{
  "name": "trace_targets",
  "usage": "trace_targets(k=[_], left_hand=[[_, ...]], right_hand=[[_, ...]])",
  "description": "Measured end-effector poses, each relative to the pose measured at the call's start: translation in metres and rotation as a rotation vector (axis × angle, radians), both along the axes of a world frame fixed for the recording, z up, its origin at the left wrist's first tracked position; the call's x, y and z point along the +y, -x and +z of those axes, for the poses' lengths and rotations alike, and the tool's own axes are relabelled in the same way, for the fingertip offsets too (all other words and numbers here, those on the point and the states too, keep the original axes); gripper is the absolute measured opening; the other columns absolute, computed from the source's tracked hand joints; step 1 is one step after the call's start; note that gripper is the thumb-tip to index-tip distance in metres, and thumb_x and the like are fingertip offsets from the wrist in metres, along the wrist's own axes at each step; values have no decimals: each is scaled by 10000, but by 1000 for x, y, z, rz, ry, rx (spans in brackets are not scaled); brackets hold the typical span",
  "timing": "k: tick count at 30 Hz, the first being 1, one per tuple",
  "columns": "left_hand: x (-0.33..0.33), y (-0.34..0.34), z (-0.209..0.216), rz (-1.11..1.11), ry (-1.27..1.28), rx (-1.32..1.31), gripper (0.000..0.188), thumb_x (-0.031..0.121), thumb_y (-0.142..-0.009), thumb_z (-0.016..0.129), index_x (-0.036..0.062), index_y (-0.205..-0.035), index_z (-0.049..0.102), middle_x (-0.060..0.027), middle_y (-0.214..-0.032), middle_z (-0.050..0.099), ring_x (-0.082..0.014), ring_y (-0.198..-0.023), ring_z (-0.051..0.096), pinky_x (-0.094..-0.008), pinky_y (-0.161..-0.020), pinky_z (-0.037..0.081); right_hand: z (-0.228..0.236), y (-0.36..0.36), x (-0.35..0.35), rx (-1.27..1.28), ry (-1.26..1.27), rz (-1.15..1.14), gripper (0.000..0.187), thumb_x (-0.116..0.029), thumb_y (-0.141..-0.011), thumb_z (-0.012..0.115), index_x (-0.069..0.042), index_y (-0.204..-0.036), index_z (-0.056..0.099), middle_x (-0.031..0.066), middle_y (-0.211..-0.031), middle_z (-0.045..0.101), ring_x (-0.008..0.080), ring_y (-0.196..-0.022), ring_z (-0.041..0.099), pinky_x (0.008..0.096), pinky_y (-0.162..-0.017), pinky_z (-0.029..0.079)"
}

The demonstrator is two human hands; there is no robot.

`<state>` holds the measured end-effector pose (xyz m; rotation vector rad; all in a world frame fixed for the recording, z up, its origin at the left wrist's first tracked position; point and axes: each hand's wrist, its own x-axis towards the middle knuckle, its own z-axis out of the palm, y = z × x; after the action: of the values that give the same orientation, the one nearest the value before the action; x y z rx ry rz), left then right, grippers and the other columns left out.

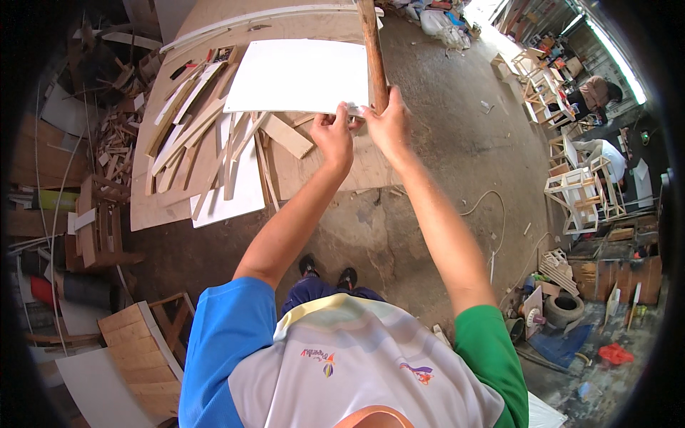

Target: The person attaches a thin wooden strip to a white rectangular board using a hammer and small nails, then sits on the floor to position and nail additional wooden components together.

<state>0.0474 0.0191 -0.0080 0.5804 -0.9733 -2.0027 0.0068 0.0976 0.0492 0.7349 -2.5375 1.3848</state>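
Observation:
A white rectangular panel point(300, 77) lies over wood strips on the plywood-topped table in front of me. At its near right corner my left hand point(332, 139) is closed, fingertips together against the near edge. Right beside it, my right hand point(390, 127) grips the same corner, its thumb toward the left hand. Something small and pale shows between the two hands, too covered by fingers to name. A rough wooden post point(373, 46) rises just beyond my right hand, along the panel's right edge.
Loose wood strips point(189, 146) are heaped left of the panel on the plywood tabletop point(342, 167). Scrap wood point(118, 146) piles up at far left. Two people work at right among wooden frames point(574, 192). A hose point(499, 203) crosses the floor.

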Motion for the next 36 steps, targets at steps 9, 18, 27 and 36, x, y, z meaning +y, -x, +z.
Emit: trace_targets(k=[9,18,27,36], left_hand=[[-13,-8,4,-37,8,20,139,60,-888,611,-59,-953,582,-90,-846,597,-142,-698,603,-264,-517,540],[-13,-12,-2,-86,32,-8,136,56,-888,608,-64,-950,589,-74,-815,588,-126,-661,573,-263,-528,529],[-8,-18,-2,-164,8,-8,131,71,-891,614,-42,-956,596,-56,-803,583,-118,-667,550,-276,-525,506],[1,-21,-6,-244,14,19,133,78,-886,626,-34,-954,603,-50,-802,591,-111,-664,549,-270,-520,492]], right_hand=[[-31,19,-13,-239,251,-6,395,-120,-736,759,11,-1024,524,169,-927,671,296,-868,669,383,-768,513],[-8,-5,-17,-399,326,79,397,-14,-765,697,54,-1099,493,179,-964,633,233,-854,666,327,-637,580],[-5,-13,-8,-706,685,155,391,69,-778,642,26,-1127,471,123,-1000,577,200,-883,615,333,-756,521],[-8,-21,9,-758,745,85,398,73,-784,630,15,-1136,454,105,-1005,522,204,-953,571,343,-807,482]])
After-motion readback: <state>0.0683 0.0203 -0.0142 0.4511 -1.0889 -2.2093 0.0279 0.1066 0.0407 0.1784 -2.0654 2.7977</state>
